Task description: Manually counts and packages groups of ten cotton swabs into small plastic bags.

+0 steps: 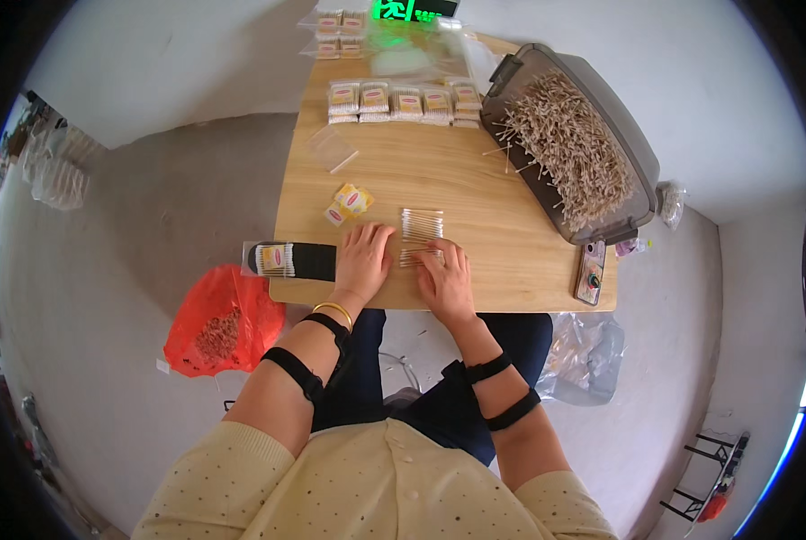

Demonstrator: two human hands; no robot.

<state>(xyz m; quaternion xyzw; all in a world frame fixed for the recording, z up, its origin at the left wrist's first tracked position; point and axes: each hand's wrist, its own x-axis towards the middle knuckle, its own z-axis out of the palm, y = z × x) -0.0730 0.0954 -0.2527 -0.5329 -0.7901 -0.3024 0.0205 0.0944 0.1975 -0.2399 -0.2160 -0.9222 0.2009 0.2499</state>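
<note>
Speckled pale-yellow shirt (pixel 376 486) fills the lower foreground; both forearms extend from its short sleeves, over dark trousers (pixel 522 342), to the wooden worktop (pixel 457 180). Each forearm carries two black straps (pixel 488 367); a gold bangle (pixel 333 310) encircles the left wrist.

Hands: the left hand (pixel 364 259) lies palm down on the worktop, fingers slightly bent and released, just right of a black elongated holder (pixel 315 262). The right hand (pixel 448 277) has its fingertips on a small group of cotton swabs (pixel 408 258) near the front edge – whether it grips any of them cannot be told. A larger row of swabs (pixel 422 223) lies just beyond this group, sticks side by side and pointing left to right.

Holder: black, at the left edge of the worktop, with a yellow-labelled swab pack (pixel 277 260) on its left part.

Surroundings: yellow-and-white cards (pixel 353 200) and a clear plastic pouch (pixel 333 148) lie beyond the left hand. Bagged swab packs (pixel 407 103) form a row farther back. At right, a grey bin (pixel 632 162) – set obliquely – contains loose swabs (pixel 569 135); a smartphone (pixel 592 272) lies near the front right corner. A red plastic bag (pixel 227 297) stands on the floor at left.
</note>
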